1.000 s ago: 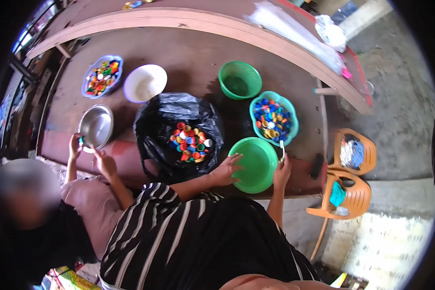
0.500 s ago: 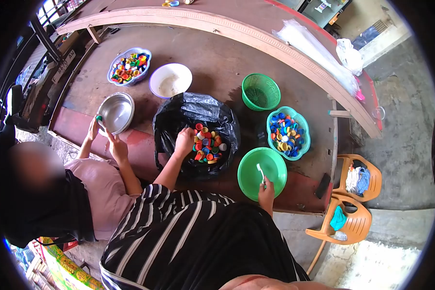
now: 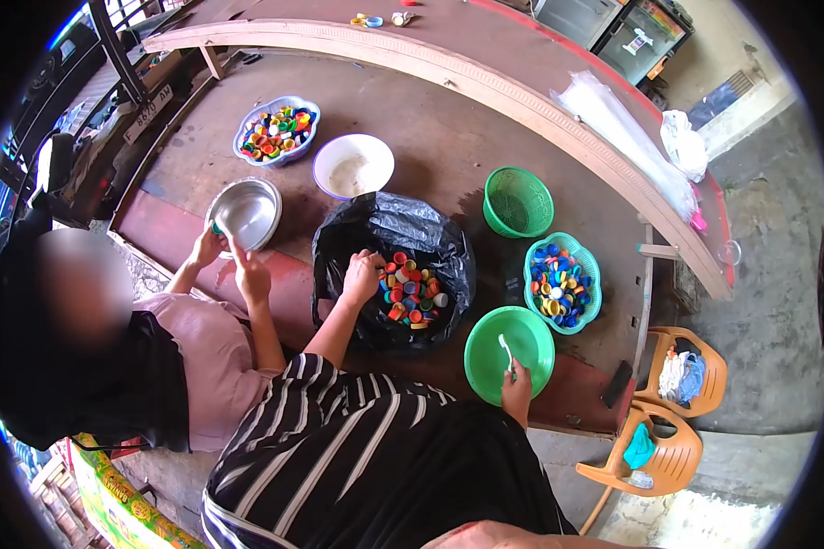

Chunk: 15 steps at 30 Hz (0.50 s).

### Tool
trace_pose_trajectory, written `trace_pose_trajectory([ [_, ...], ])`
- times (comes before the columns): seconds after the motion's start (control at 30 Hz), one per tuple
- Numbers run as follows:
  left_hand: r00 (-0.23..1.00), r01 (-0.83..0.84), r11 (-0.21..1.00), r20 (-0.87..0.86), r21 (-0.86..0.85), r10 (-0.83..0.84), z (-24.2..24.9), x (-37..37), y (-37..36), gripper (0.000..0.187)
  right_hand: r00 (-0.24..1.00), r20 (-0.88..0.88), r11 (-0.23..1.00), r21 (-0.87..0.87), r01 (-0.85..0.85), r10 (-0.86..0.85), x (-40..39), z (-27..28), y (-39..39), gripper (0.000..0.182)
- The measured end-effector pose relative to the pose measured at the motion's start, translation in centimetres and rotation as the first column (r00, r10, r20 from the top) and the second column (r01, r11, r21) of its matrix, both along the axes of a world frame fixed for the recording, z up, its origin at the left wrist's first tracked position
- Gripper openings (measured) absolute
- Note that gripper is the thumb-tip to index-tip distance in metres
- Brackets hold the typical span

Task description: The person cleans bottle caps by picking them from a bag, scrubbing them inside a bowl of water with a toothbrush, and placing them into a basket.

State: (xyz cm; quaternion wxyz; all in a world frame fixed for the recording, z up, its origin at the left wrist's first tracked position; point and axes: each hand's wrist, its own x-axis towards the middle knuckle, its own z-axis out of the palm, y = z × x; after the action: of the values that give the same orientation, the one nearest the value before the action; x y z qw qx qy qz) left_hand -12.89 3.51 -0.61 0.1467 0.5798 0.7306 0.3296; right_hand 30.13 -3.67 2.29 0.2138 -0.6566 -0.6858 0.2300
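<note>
Reaching into the black bag (image 3: 389,238), our left hand (image 3: 361,277) rests curled on the heap of bottle caps (image 3: 412,296); whether the fingers pinch a cap we cannot tell. Our right hand (image 3: 518,382) sits at the 6 o'clock rim of the green bowl (image 3: 494,361), clamped on a small white stick (image 3: 505,349) that points up over the bowl's inside. Our two hands are well apart, the bag's edge between them.

From the bag, the green bowl lies at 4 o'clock, just beside it. A teal basket (image 3: 593,274) of caps sits at 3 o'clock, and a green mesh basket (image 3: 518,203) at 1 o'clock. A white bowl (image 3: 352,166) stands at 11 o'clock, close to the bag, and a blue basket (image 3: 276,131) of mixed caps lies farther out in the same direction.

At 9 o'clock a co-worker in a pink top has both hands (image 3: 229,259) at the near rim of a steel bowl (image 3: 244,212). All of it rests on the brown table (image 3: 430,110). Beyond the table's corner, at 4 o'clock, stand two orange chairs (image 3: 677,430) with cloths on the seats.
</note>
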Motion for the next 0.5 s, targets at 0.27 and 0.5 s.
trace_pose_trajectory([
  [0.27, 0.978, 0.089, 0.995, -0.187, -0.043, -0.095, -2.5, -0.3, -0.4, 0.027, 1.0, 0.014, 1.0, -0.002, -0.004, 0.004, 0.3, -0.6, -1.0, 0.036],
  [0.5, 0.985, 0.126, 0.99, -0.107, -0.07, -0.133, -1.1, -0.8, -0.3, 0.023, 0.999, -0.05, 0.999, -0.027, -0.019, 0.018, -1.3, -0.4, -1.2, 0.036],
])
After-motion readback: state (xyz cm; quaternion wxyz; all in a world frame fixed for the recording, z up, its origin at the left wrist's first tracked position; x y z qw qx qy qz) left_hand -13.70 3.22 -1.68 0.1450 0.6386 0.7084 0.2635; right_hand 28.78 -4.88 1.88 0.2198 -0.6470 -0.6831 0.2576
